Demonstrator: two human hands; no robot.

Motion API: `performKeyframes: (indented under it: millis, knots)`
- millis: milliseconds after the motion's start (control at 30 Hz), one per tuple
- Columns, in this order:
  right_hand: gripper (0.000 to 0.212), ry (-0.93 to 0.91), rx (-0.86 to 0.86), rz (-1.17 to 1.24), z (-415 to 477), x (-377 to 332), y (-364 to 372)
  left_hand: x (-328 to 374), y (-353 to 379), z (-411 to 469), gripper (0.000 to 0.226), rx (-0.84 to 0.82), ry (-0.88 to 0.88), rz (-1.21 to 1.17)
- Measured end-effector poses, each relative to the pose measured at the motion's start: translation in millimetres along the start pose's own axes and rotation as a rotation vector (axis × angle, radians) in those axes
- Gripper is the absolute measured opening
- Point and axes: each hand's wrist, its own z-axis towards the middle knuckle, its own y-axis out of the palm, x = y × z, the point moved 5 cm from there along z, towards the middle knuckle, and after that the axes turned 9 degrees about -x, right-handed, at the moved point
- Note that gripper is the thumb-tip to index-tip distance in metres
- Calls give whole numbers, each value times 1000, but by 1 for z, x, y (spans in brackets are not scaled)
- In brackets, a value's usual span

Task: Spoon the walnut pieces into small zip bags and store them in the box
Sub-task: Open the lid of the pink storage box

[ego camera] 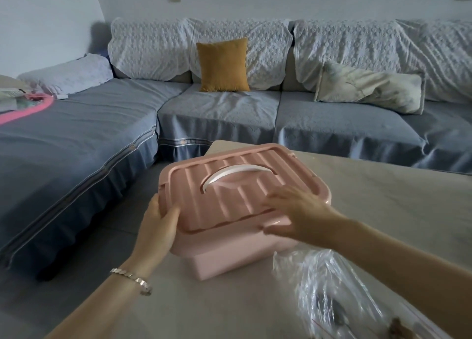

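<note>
Pink box (237,211) sits lid-on at the worktop (383,211) edge, long axis running roughly 8 to 2 o'clock. Left hand (157,226) clamps its 8 o'clock corner, fingers curled on the rim. Right hand (293,211) lies spread across the lid's near edge, gripping nothing; looks closer for lifting it, zip bags (332,295) at 5 o'clock.

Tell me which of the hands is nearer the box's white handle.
Right. The right hand lies over the ribbed lid just below and right of the white handle. The left hand grips the pink box at its left front corner, farther away.
</note>
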Motion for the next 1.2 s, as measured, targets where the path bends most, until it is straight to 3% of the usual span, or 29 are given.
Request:
performKeyframes:
  millis: [67,200,367,467,533,667,733,833,933,1100,1200]
  knots:
    - [50,-9,-30,-79,1,-18,8,-5,-1,-6,16,-8,20,-33]
    - [39,27,-34,-105,11,-25,5,-5,-3,-12,17,-32,77,-56]
    - [34,37,-27,-74,12,-16,-15,1,2,-13,50,-99,124,-136]
    - [31,29,52,-32,8,-6,-41,-2,5,-7,44,-119,139,-147]
    - [33,54,110,-52,2,6,-59,-9,8,-5,58,-93,82,-55]
    - [37,271,231,54,-37,58,-85,-4,15,-11,52,21,81,298]
    - [31,383,267,83,-64,94,-82,6,21,-18,51,20,247,547]
    - [15,587,262,81,-104,147,-53,20,42,-34,67,-115,579,928]
    - [17,788,203,48,-138,186,-7,24,53,-45,76,-88,689,1013]
    - [23,895,1,101,-149,203,85,35,53,-54,44,-1,763,1020]
    - [26,925,-58,172,-137,200,116,39,53,-58,41,9,797,996]
